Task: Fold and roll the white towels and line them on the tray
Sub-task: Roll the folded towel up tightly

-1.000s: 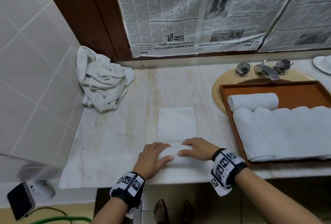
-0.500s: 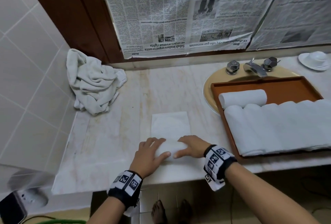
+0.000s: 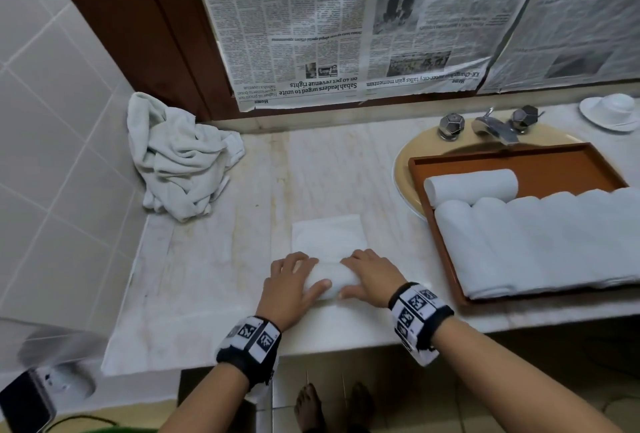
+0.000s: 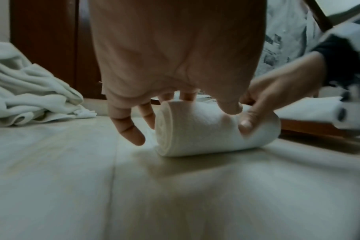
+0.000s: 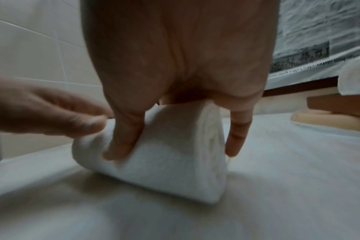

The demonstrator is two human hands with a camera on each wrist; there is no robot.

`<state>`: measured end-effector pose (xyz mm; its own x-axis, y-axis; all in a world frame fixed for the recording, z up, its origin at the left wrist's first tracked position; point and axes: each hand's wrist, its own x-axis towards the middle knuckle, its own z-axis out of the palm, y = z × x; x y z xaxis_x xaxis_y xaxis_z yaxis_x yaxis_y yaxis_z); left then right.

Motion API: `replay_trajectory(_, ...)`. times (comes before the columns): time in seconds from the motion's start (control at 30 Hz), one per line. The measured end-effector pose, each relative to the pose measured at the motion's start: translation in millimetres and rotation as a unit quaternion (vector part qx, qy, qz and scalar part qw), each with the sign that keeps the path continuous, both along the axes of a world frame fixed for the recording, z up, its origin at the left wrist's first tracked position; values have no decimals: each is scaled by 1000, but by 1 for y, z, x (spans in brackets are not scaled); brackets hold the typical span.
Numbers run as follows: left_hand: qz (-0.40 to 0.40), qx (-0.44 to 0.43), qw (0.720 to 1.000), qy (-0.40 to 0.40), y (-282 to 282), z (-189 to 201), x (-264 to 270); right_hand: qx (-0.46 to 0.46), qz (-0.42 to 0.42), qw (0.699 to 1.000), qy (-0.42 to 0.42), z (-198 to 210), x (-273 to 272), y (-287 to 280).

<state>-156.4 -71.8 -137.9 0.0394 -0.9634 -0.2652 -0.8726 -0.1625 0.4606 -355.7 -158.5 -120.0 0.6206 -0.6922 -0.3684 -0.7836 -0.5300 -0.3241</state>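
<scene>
Towel roll [image 3: 329, 282] gripped by both apparently curled hands.

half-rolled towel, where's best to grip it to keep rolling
Grip the roll from above, one hand near each end, as the left hand and right hand do: it lies crosswise, and the flat tail stretches away from you.

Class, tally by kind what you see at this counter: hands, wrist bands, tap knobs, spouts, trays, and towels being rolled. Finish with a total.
Hands: 2, left hand and right hand
Wrist bands: 2
Tap knobs: 2
Spout: 1
Tray: 1
Towel being rolled: 1
Total: 9
</scene>
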Motion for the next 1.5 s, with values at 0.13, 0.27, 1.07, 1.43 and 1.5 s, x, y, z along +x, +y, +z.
replay_trajectory(0.13,-11,-9,999,-35,13,-3,-2,102,-13,995,-3,10,2,-8)
replay_trajectory(0.27,-4,55,997,54,3,1,2,171,-30,984,-40,15,-8,-1)
replay_trajectory(1.07,2,69,984,162,-42,17,14,-211,-25,975,-60,-18,-12,17)
replay_trajectory(1.43,-19,1,995,96,-10,-6,7,154,-41,985,-60,11,-6,-35)
replay_trajectory(1.5,-23,32,992,117,-19,-5,14,180,-61,979,-80,15,-6,-32)
